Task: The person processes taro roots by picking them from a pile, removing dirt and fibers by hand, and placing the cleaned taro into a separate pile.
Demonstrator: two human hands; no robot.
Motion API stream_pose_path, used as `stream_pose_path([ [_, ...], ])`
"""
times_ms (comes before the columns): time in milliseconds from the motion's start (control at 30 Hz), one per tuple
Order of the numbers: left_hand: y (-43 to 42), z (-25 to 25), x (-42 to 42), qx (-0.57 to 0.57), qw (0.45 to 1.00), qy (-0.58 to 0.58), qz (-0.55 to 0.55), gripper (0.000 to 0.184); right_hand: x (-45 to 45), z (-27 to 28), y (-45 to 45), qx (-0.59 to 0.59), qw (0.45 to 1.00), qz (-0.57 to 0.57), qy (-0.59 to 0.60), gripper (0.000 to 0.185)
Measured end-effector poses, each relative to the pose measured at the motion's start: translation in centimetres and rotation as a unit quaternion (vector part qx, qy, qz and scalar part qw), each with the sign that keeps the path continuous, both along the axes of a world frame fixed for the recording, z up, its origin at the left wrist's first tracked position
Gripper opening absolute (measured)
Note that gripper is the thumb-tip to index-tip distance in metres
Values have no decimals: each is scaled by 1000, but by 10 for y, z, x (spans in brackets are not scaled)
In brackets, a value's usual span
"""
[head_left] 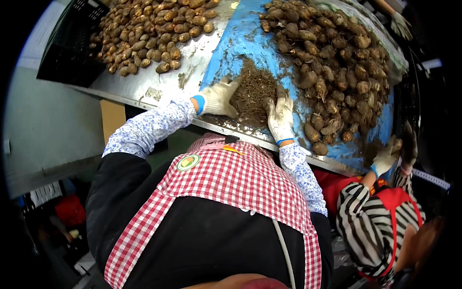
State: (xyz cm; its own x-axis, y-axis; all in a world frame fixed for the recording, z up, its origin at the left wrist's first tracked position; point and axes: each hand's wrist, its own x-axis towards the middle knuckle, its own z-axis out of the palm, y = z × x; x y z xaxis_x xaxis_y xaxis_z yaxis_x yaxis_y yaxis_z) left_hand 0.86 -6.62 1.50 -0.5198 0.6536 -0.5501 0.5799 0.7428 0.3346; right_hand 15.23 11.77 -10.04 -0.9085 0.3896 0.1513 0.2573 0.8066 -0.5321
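Note:
A heap of brown root fibres and soil lies on the blue sheet at the table's near edge. My left hand, in a whitish knit glove with a blue cuff, rests against the heap's left side, fingers and thumb spread. On the opposite side, my right hand wears a similar soiled glove, its fingers stretched out along the heap's edge. Neither hand is closed around anything. Right of my right hand is a large pile of rough, hairy taro corms. Cleaner taro corms are spread on the bare metal at the left.
A black plastic crate stands at the table's left end. The blue sheet covers the table's middle and right. A co-worker's gloved hand is by the right front corner; another person's gloved hand shows at the top right.

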Motion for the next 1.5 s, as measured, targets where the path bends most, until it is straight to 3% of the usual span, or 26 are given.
stream_pose_path([
  [133,19,-17,12,99,994,-45,8,112,-21,22,-53,-113,984,-129,40,57],
  [200,25,-36,11,141,989,-39,14,89,-34,16,-75,-160,971,-145,101,55],
  [300,25,-57,-5,211,977,-33,-8,78,-61,1,-93,-445,835,-207,250,44],
  [400,29,-3,-34,235,964,-119,-29,73,-81,66,-95,-560,728,-207,336,36],
  [500,51,9,-65,271,954,-90,-91,74,-100,98,-81,-455,791,-218,346,35],
  [533,56,8,-72,278,953,-30,-117,79,-101,77,-64,-293,882,-227,290,38],
  [600,63,-14,-90,278,943,-33,-178,89,-99,56,-49,-299,894,-211,260,40],
  [633,64,-28,-95,207,958,-49,-191,95,-92,75,-41,-310,921,-231,50,39],
  [667,62,-27,-101,183,956,-56,-222,100,-83,71,-41,-289,932,-211,55,38],
  [733,57,5,-109,96,956,-76,-266,97,-69,77,-41,-301,930,-172,118,38],
  [800,70,-20,-134,141,922,-93,-349,85,-57,66,-11,-440,858,-175,199,37],
  [833,71,15,-141,91,936,-184,-287,78,-56,98,-5,-36,980,-194,38,40],
  [867,75,9,-152,120,949,-125,-264,70,-58,88,12,9,981,-172,91,45],
  [933,83,16,-167,122,967,-134,-179,59,-77,70,42,-49,986,-114,109,43],
  [967,87,17,-166,137,976,-104,-135,55,-91,40,58,-300,933,-108,166,40],
  [1033,93,16,-160,162,985,-42,-44,50,-112,-3,78,-366,919,-81,120,37],
  [1100,94,-10,-152,171,983,-68,0,47,-114,-12,70,-149,984,-98,-20,37],
  [1133,97,-34,-146,176,981,-81,19,46,-108,-2,57,96,992,-73,-24,38],
  [1200,83,-149,-159,439,888,48,-127,37,-98,-46,46,-52,988,-100,100,27],
  [1233,67,-151,-145,344,852,303,-255,36,-89,-45,32,-110,978,-106,144,19],
  [1333,70,-192,-111,484,858,72,-157,35,-76,-43,-16,-32,968,-213,130,9],
  [1367,78,-194,-95,513,852,-59,-86,35,-75,-32,-43,-130,943,-253,171,7],
  [1400,69,-150,-77,483,863,58,-136,37,-71,7,-74,-206,901,-333,188,16],
  [1433,68,-141,-61,500,859,-53,-92,37,-71,1,-75,-36,938,-326,109,22],
  [1467,68,-138,-54,501,851,-154,-33,38,-78,1,-81,-186,893,-347,217,26],
  [1500,72,-139,-51,480,839,-255,-29,37,-77,4,-91,-34,867,-437,239,27],
])
